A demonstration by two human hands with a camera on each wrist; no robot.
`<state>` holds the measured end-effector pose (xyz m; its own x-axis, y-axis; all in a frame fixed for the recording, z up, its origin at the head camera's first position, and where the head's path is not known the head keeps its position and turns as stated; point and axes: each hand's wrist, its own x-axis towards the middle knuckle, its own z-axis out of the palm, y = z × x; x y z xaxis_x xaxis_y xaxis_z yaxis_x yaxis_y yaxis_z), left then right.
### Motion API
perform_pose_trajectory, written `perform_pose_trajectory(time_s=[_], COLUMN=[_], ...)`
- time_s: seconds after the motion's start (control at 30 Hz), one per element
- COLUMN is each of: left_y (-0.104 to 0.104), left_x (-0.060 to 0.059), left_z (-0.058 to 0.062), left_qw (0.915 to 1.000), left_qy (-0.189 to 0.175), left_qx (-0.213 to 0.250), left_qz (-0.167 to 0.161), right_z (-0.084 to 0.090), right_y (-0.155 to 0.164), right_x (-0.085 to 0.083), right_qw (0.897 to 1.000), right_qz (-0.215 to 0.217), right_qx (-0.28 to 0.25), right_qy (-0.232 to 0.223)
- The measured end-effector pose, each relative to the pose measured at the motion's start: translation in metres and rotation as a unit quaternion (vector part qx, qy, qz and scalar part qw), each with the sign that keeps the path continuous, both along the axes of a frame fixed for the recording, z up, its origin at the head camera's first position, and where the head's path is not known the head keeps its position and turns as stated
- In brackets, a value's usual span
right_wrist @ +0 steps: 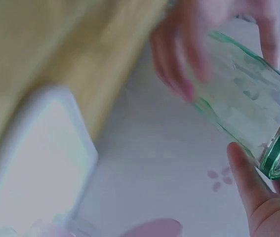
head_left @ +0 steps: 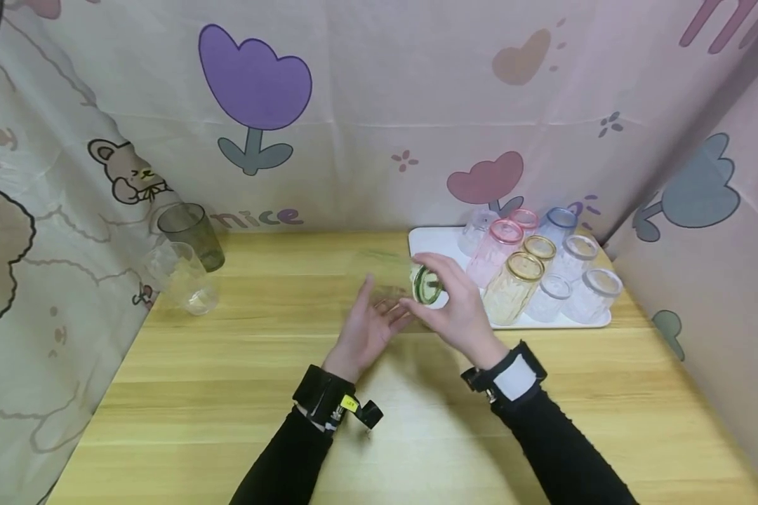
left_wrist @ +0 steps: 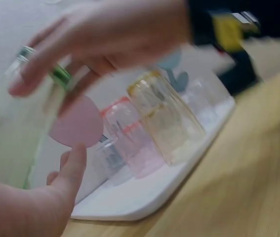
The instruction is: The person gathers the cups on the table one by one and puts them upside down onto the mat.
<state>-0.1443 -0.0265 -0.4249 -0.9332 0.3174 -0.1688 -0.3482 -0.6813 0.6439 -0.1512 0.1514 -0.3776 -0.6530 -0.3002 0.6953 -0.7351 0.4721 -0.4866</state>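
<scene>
A clear green-tinted drinking glass [right_wrist: 251, 94] lies tilted on its side in the air above the table. My right hand [head_left: 451, 301] grips it near its thick base, thumb and fingers on opposite sides. At the glass's other end is my left hand [head_left: 369, 330], palm turned up and fingers loosely extended; it is blurred in the right wrist view, and whether it touches the glass I cannot tell. In the left wrist view the left thumb [left_wrist: 73, 170] points up, apart from the glass.
On the right, a white tray [head_left: 568, 324] holds several upside-down glasses, including a yellow glass [head_left: 512, 291], a pink glass [head_left: 494, 256] and a blue glass [head_left: 557, 224]. At the table's left back stand a dark grey glass [head_left: 196, 238] and clear glassware [head_left: 189, 284]. Patterned curtains [head_left: 354, 140] border the table.
</scene>
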Motion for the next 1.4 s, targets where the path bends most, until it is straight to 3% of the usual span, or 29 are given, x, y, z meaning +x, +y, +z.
perform_pose_trajectory(time_s=[0.1,0.17,0.23,0.27,0.3,0.33,0.37,0.43,0.57,0.63,0.67,0.7,0.73,0.77,0.87,1.03,1.17,1.4], left_y=[0.005,0.008,0.012,0.014,0.016,0.018,0.020,0.023,0.032,0.037,0.040,0.042,0.044,0.047,0.051,0.055,0.056,0.060], left_x=[-0.005,-0.008,-0.012,-0.014,-0.015,-0.016,-0.017,-0.019,-0.023,-0.024,-0.025,-0.025,-0.025,-0.026,-0.026,-0.027,-0.029,-0.031], left_z=[-0.002,-0.003,-0.005,-0.005,-0.006,-0.006,-0.006,-0.006,-0.001,0.002,0.003,0.004,0.003,0.002,-0.003,-0.010,-0.014,-0.016], left_qw=[0.9980,0.9919,0.9760,0.9618,0.9423,0.9175,0.8871,0.8142,0.6425,0.5632,0.5300,0.5027,0.4775,0.4590,0.4250,0.3988,0.3909,0.3979], left_qy=[0.034,0.057,0.091,0.114,0.141,0.174,0.211,0.284,0.408,0.447,0.463,0.476,0.487,0.495,0.508,0.510,0.512,0.508], left_qx=[-0.051,-0.112,-0.197,-0.248,-0.303,-0.357,-0.410,-0.506,-0.647,-0.691,-0.706,-0.716,-0.725,-0.730,-0.739,-0.751,-0.756,-0.755], left_qz=[-0.013,-0.009,0.003,0.009,0.014,0.016,0.015,0.000,-0.050,-0.072,-0.081,-0.090,-0.097,-0.104,-0.122,-0.128,-0.119,-0.116], right_z=[0.020,0.035,0.049,0.057,0.064,0.072,0.079,0.092,0.112,0.117,0.118,0.119,0.119,0.119,0.117,0.110,0.100,0.080], right_y=[0.009,0.014,0.018,0.020,0.022,0.023,0.024,0.027,0.031,0.032,0.031,0.031,0.030,0.029,0.025,0.017,0.013,0.014], right_x=[-0.011,-0.018,-0.027,-0.031,-0.035,-0.040,-0.044,-0.055,-0.077,-0.089,-0.096,-0.102,-0.108,-0.114,-0.128,-0.145,-0.156,-0.172], right_qw=[0.999,0.998,0.997,0.995,0.993,0.991,0.988,0.979,0.959,0.949,0.944,0.939,0.934,0.929,0.913,0.891,0.881,0.875], right_qz=[-0.022,-0.037,-0.056,-0.069,-0.080,-0.090,-0.100,-0.113,-0.122,-0.125,-0.125,-0.125,-0.125,-0.125,-0.122,-0.123,-0.133,-0.161], right_qx=[0.019,0.037,0.057,0.070,0.084,0.098,0.113,0.148,0.208,0.237,0.247,0.260,0.272,0.283,0.313,0.348,0.357,0.356], right_qy=[0.013,0.022,0.017,0.011,-0.002,-0.020,-0.041,-0.081,-0.149,-0.168,-0.178,-0.186,-0.195,-0.204,-0.232,-0.263,-0.279,-0.285])
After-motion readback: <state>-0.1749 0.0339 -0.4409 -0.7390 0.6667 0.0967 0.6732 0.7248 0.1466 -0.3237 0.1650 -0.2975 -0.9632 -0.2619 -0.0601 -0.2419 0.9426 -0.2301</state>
